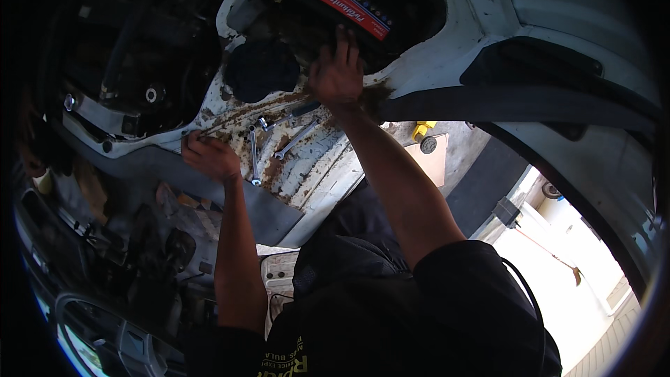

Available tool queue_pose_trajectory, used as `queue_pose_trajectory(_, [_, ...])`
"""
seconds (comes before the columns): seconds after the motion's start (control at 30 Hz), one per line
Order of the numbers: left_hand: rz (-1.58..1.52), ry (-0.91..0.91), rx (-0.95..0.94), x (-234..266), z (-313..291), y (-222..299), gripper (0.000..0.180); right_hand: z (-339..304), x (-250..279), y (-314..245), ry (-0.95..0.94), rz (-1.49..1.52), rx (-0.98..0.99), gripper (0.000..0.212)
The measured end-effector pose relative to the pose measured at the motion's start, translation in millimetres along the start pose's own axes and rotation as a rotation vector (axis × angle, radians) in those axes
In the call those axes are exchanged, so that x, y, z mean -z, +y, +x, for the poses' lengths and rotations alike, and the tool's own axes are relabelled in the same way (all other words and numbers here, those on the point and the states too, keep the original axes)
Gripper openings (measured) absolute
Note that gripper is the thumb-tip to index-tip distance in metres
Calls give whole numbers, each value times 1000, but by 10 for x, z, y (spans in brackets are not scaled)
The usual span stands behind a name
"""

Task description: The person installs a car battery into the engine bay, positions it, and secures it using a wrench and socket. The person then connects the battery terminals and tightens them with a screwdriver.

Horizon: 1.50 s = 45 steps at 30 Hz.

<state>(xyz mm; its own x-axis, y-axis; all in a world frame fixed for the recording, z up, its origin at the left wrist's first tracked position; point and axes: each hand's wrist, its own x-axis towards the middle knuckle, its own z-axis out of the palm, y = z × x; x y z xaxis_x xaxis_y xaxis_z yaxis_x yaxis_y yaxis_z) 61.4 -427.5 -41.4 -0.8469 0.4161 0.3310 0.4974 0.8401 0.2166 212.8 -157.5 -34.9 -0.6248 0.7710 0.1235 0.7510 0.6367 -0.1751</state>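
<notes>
My right hand (pixel 336 75) reaches to the near side of a black car battery (pixel 377 0) with a red label (pixel 342 3). Its fingers are stretched out and touch or nearly touch the battery's side; I see nothing held in it. My left hand (pixel 211 157) sits with bent fingers over the edge of the rusty white metal panel (pixel 279 178), beside the engine opening. Between my hands lie a combination wrench (pixel 254 157), a second wrench (pixel 296 139) and a ratchet-like tool (pixel 276 122). A dark, cloth-like bundle (pixel 262 70) lies left of my right hand.
The engine bay (pixel 132 63) opens at the left. A grey trim strip (pixel 516 103) crosses at the right. Beyond the door opening stands a yellow object (pixel 423 130) on the floor. A steering wheel (pixel 70 307) shows at the lower left.
</notes>
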Motion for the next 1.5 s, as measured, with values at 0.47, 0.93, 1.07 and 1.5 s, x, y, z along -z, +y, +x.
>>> queue_pose_trajectory(0.47, [4,0,-11,28,20,11,21,8,47,-29,31,-4,6,32])
queue_pose_trajectory(0.93, [7,-6,7,12,8,42,21,-1,15,25,21,-11,8,37])
queue_pose_trajectory(1.07, [2,3,4,40,-1,29,21,-18,8,5,-24,-12,5,42])
queue_pose_trajectory(1.5, [-46,-46,115,33,-45,-40,29,-21,86,-10,183,116,103,20])
